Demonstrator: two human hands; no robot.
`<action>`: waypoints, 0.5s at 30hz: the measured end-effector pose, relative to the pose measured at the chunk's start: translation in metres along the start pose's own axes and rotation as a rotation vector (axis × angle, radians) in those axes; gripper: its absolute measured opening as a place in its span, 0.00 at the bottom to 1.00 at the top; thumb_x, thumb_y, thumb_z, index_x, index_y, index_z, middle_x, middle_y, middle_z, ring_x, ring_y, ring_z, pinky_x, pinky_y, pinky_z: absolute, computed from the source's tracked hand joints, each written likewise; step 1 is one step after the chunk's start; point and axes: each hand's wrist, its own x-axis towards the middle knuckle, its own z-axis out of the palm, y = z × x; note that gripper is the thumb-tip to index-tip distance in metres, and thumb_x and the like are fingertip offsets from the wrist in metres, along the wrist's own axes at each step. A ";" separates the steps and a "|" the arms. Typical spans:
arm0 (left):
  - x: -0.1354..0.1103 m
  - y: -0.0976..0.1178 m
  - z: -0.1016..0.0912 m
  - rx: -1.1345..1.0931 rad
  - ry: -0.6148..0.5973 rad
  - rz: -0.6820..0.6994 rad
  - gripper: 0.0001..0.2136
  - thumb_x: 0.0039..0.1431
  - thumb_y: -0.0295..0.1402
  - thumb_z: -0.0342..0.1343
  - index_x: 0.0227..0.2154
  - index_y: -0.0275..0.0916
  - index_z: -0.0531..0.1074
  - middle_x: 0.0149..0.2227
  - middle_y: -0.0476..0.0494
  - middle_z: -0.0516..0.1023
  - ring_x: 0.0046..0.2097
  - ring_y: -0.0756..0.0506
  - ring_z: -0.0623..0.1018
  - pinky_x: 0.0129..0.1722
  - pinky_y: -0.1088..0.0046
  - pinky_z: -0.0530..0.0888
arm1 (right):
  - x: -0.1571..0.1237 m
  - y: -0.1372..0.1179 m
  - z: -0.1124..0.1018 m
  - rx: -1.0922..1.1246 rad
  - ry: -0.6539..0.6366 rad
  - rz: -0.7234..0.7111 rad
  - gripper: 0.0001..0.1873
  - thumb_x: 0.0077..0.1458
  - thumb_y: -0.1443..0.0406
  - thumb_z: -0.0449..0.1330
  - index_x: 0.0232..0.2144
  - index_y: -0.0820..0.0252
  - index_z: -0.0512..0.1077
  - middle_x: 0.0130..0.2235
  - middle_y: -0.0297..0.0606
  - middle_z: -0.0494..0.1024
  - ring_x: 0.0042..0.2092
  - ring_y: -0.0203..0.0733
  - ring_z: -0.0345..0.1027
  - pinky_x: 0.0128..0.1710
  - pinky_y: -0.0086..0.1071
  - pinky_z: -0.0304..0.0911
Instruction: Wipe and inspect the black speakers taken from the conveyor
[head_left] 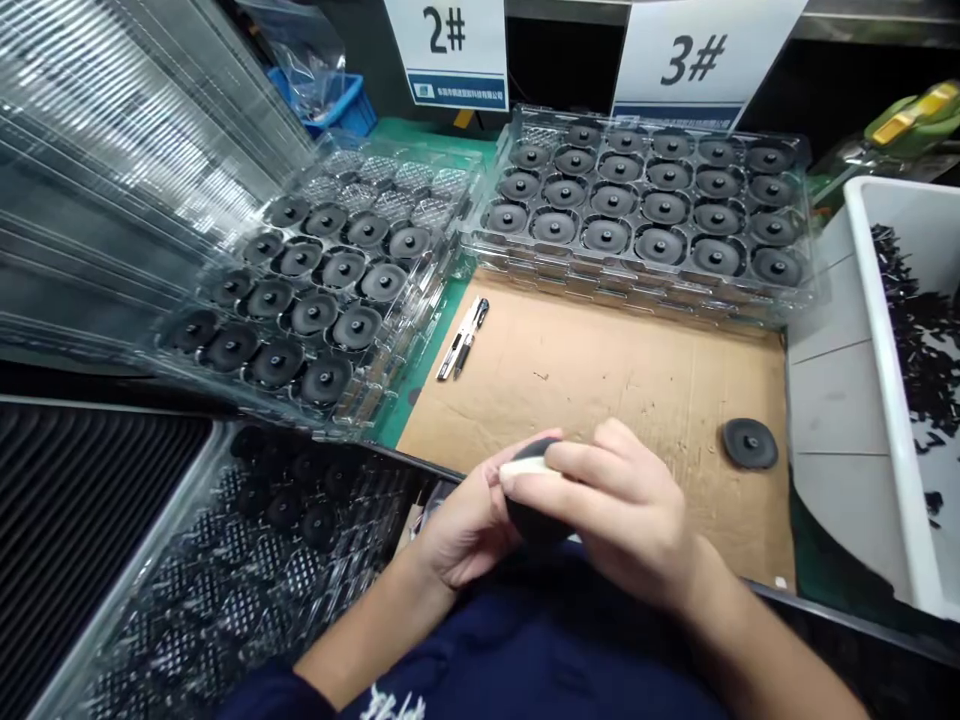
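Note:
Both hands meet low in the middle of the view, over the near edge of a brown cardboard sheet (600, 370). My left hand (461, 520) cups a round black disc part (534, 525) from below and the left, fingers curled round it. My right hand (615, 505) is closed over the disc's top, its fingers pressing a small white piece (525, 466) against the disc. A second black disc (749, 443) lies loose on the cardboard to the right of my hands.
Two clear plastic trays (420, 300) (645, 290) hold several black discs, under signs 2# and 3#. A pen (463, 338) lies on the cardboard's left edge. A white bin (885, 380) with small black parts stands right. More trays (247, 560) are stacked left.

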 end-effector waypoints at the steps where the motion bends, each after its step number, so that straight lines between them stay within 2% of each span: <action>1: -0.001 0.000 -0.003 0.007 -0.012 -0.011 0.21 0.47 0.26 0.63 0.47 0.35 0.72 0.42 0.43 0.76 0.43 0.45 0.75 0.43 0.73 0.70 | 0.002 0.002 0.001 0.070 -0.033 0.004 0.14 0.60 0.71 0.50 0.46 0.54 0.69 0.39 0.36 0.75 0.34 0.36 0.63 0.35 0.33 0.56; 4: -0.004 -0.002 -0.012 0.002 -0.032 -0.034 0.13 0.48 0.25 0.62 0.39 0.34 0.75 0.38 0.44 0.77 0.40 0.47 0.75 0.41 0.75 0.71 | 0.006 -0.001 0.006 0.029 -0.088 0.171 0.13 0.61 0.71 0.48 0.43 0.58 0.70 0.37 0.38 0.75 0.35 0.37 0.63 0.36 0.33 0.56; 5: -0.004 -0.004 -0.014 -0.008 -0.040 -0.034 0.10 0.48 0.24 0.62 0.35 0.34 0.75 0.35 0.46 0.77 0.37 0.49 0.75 0.39 0.76 0.71 | 0.007 -0.004 0.008 -0.019 -0.080 0.173 0.13 0.62 0.70 0.48 0.42 0.59 0.71 0.36 0.38 0.75 0.34 0.38 0.63 0.35 0.33 0.56; 8: -0.004 -0.007 -0.018 -0.047 -0.065 -0.006 0.05 0.46 0.24 0.63 0.28 0.35 0.75 0.28 0.50 0.76 0.33 0.50 0.74 0.36 0.77 0.71 | 0.011 -0.006 0.013 0.060 -0.059 -0.002 0.13 0.62 0.69 0.48 0.42 0.58 0.72 0.36 0.38 0.75 0.33 0.37 0.63 0.34 0.33 0.57; 10: -0.005 -0.007 -0.020 -0.055 -0.063 0.005 0.09 0.47 0.29 0.64 0.33 0.36 0.75 0.31 0.48 0.77 0.35 0.48 0.75 0.38 0.75 0.72 | 0.009 0.004 0.015 0.197 -0.071 0.008 0.13 0.61 0.70 0.49 0.43 0.57 0.71 0.39 0.37 0.75 0.37 0.36 0.66 0.38 0.31 0.60; 12: -0.007 -0.005 -0.024 -0.077 -0.069 0.005 0.16 0.47 0.31 0.64 0.41 0.37 0.74 0.39 0.43 0.78 0.39 0.44 0.77 0.41 0.71 0.72 | 0.001 0.021 0.017 0.193 -0.062 0.205 0.12 0.60 0.69 0.50 0.43 0.56 0.71 0.39 0.35 0.75 0.39 0.35 0.67 0.40 0.30 0.62; 15: -0.012 -0.003 -0.031 -0.132 -0.110 -0.005 0.20 0.49 0.28 0.62 0.47 0.40 0.70 0.48 0.39 0.75 0.44 0.38 0.77 0.42 0.65 0.73 | -0.026 0.045 0.031 0.078 -0.076 0.497 0.11 0.60 0.66 0.52 0.42 0.55 0.72 0.38 0.36 0.75 0.37 0.36 0.68 0.37 0.30 0.63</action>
